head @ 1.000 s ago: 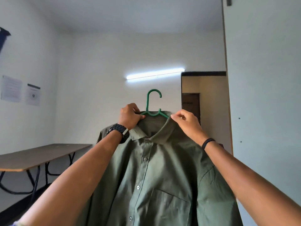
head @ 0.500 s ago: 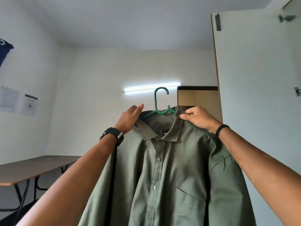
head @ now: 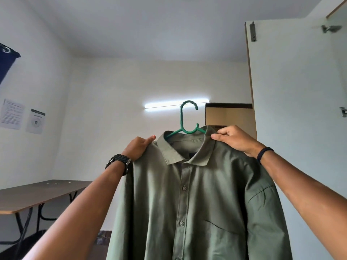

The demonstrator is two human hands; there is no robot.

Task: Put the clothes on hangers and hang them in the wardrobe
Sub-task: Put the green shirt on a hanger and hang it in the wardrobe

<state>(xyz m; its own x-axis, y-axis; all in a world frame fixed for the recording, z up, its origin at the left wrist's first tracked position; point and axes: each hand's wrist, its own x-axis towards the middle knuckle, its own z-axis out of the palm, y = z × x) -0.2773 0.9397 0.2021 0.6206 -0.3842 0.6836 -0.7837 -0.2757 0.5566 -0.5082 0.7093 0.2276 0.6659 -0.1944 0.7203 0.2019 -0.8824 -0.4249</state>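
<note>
Left hand and right hand gripping olive cotton shirt shoulders on green plastic hanger

Matt olive cloth shirt on a smooth green plastic hanger

Olive shirt (buttoned) hangs upright on green hanger.

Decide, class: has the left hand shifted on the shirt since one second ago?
Yes. The left hand has slid outward from beside the green hanger to the shirt shoulder, left of the collar.
</note>
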